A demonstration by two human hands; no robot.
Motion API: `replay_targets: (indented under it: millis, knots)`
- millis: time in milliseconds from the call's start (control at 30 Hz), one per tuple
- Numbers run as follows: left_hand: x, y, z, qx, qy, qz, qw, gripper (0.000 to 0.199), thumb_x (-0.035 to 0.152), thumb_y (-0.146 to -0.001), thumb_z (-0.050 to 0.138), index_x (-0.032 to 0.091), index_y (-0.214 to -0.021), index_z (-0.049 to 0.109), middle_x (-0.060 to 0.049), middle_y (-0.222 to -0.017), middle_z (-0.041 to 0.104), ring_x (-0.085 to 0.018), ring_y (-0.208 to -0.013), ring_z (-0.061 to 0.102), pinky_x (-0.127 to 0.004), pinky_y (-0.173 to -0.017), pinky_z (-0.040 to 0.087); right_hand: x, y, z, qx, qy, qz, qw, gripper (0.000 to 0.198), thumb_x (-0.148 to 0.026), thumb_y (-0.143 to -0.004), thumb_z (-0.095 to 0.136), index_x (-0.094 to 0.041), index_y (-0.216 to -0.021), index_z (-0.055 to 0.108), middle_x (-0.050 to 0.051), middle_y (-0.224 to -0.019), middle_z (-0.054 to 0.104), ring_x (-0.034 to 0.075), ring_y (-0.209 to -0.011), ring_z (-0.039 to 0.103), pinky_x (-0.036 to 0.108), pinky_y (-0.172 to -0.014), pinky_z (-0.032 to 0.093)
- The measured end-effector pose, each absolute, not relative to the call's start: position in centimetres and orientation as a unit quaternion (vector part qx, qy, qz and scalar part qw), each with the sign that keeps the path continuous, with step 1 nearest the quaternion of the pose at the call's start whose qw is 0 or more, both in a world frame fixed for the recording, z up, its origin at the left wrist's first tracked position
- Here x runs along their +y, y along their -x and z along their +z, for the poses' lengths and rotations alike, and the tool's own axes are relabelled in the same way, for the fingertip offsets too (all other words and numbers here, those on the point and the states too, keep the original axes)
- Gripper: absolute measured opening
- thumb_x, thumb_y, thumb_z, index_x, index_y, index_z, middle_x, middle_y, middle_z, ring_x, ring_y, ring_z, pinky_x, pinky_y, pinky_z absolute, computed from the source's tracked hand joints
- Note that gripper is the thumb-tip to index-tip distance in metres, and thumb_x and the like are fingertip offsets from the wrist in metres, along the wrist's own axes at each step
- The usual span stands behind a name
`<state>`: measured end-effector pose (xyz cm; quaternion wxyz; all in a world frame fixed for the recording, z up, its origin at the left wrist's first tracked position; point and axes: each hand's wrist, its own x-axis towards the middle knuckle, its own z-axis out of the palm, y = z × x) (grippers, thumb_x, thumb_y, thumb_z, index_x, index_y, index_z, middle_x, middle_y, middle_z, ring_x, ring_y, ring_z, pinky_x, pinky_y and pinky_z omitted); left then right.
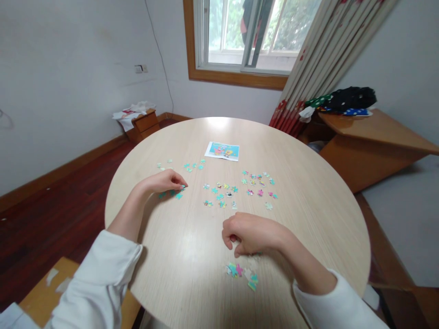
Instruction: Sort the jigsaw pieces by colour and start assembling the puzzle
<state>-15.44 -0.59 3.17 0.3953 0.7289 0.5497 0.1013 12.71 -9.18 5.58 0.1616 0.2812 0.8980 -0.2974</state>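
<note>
My left hand [168,180] is at the left of the round table, thumb and fingers closed on a teal jigsaw puzzle piece [183,188]. Just below it lie a few more teal pieces [179,196]. My right hand [252,233] hovers nearer the front, fingers loosely curled, with a gap between thumb and index finger and nothing seen in it. In front of its thumb is a small heap of mixed puzzle pieces [239,270], partly overlapping. Several loose pieces [220,197] spread over the table's middle, and a colourful group [260,193] lies to the right.
A printed cartoon picture [224,151] rests toward the far side of the round table [192,237]. Teal and pale pieces [194,166] lie at the far left. Beyond the table are a window, a curtain [315,55] and a wooden cabinet [370,141] with cloth on top.
</note>
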Motion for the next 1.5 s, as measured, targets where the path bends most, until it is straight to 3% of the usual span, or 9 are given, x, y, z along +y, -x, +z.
replay_targets:
  millis: [300, 533, 700, 800, 900, 1000, 1100, 1233, 1500]
  knots:
    - [-0.5, 15.6, 2.8, 0.546, -0.732, 0.115, 0.390, 0.022, 0.034, -0.057, 0.067, 0.018, -0.071, 0.065, 0.002, -0.054, 0.055, -0.011, -0.048, 0.047, -0.022, -0.047, 0.030, -8.8, -13.2, 5.6, 0.890, -0.293, -0.315, 0.151, 0.020, -0.010, -0.062, 0.072, -0.017, -0.080, 0.066, -0.003, -0.069, 0.053, 0.009, -0.062, 0.043, 0.021, -0.057, 0.029]
    - [-0.4, 15.7, 2.9, 0.573, -0.753, 0.074, 0.315, 0.016, 0.031, -0.058, 0.064, 0.018, -0.057, 0.054, 0.002, -0.055, 0.054, -0.011, -0.053, 0.046, -0.024, -0.053, 0.032, -8.9, -13.0, 5.7, 0.885, -0.300, -0.322, 0.154, 0.015, -0.007, -0.061, 0.070, -0.016, -0.071, 0.062, -0.004, -0.064, 0.051, 0.009, -0.060, 0.043, 0.021, -0.055, 0.028]
    - [-1.0, 15.1, 3.5, 0.561, -0.754, 0.085, 0.332, 0.020, 0.034, -0.059, 0.065, 0.018, -0.059, 0.054, 0.001, -0.057, 0.053, -0.011, -0.054, 0.045, -0.024, -0.052, 0.032, -8.6, -13.5, 5.4, 0.861, -0.308, -0.380, 0.137, 0.013, -0.003, -0.063, 0.060, -0.015, -0.061, 0.057, -0.006, -0.054, 0.046, 0.006, -0.050, 0.041, 0.020, -0.049, 0.027]
    - [-1.8, 14.0, 4.5, 0.544, -0.742, 0.168, 0.355, 0.026, 0.041, -0.064, 0.063, 0.017, -0.060, 0.054, 0.001, -0.056, 0.051, -0.010, -0.054, 0.044, -0.023, -0.052, 0.033, -8.6, -13.5, 5.4, 0.849, -0.315, -0.421, 0.059, 0.010, -0.007, -0.067, 0.063, -0.015, -0.063, 0.057, -0.006, -0.054, 0.048, 0.006, -0.051, 0.043, 0.019, -0.049, 0.029]
    - [-3.0, 11.9, 5.3, 0.501, -0.723, 0.246, 0.408, 0.032, 0.046, -0.071, 0.058, 0.016, -0.060, 0.054, 0.003, -0.051, 0.046, -0.009, -0.050, 0.039, -0.022, -0.049, 0.030, -8.6, -13.1, 5.6, 0.838, -0.337, -0.415, -0.111, 0.008, -0.016, -0.073, 0.065, -0.015, -0.068, 0.059, -0.004, -0.062, 0.056, 0.007, -0.059, 0.049, 0.020, -0.058, 0.036]
    - [-4.3, 9.1, 4.8, 0.439, -0.695, 0.222, 0.524, 0.035, 0.047, -0.077, 0.053, 0.015, -0.066, 0.060, 0.002, -0.050, 0.047, -0.008, -0.048, 0.040, -0.023, -0.049, 0.032, -8.6, -12.7, 5.4, 0.822, -0.336, -0.353, -0.294, 0.010, -0.020, -0.077, 0.063, -0.016, -0.070, 0.058, 0.000, -0.073, 0.063, 0.010, -0.071, 0.056, 0.024, -0.070, 0.042]
    - [-5.4, 6.5, 3.4, 0.344, -0.636, 0.172, 0.669, 0.043, 0.053, -0.079, 0.052, 0.013, -0.063, 0.058, -0.002, -0.055, 0.056, -0.008, -0.047, 0.044, -0.023, -0.050, 0.035, -8.3, -12.6, 4.7, 0.828, -0.279, -0.278, -0.399, 0.011, -0.019, -0.082, 0.058, -0.017, -0.070, 0.058, 0.002, -0.078, 0.064, 0.013, -0.077, 0.059, 0.028, -0.074, 0.045]
    - [-5.9, 5.2, 2.3, 0.299, -0.552, 0.215, 0.748, 0.044, 0.056, -0.072, 0.061, 0.012, -0.067, 0.056, 0.000, -0.053, 0.057, -0.007, -0.045, 0.046, -0.022, -0.049, 0.036, -7.8, -12.6, 3.8, 0.855, -0.218, -0.166, -0.441, 0.012, -0.018, -0.080, 0.061, -0.018, -0.068, 0.058, 0.004, -0.084, 0.064, 0.015, -0.081, 0.057, 0.029, -0.073, 0.046]
    - [-5.1, 6.4, 2.8, 0.320, -0.583, 0.226, 0.711, 0.039, 0.049, -0.071, 0.066, 0.011, -0.065, 0.061, -0.001, -0.057, 0.060, -0.006, -0.048, 0.048, -0.020, -0.048, 0.034, -7.2, -13.1, 3.6, 0.883, -0.239, -0.099, -0.391, 0.010, -0.017, -0.082, 0.060, -0.020, -0.072, 0.061, 0.005, -0.094, 0.062, 0.017, -0.089, 0.055, 0.033, -0.078, 0.045]
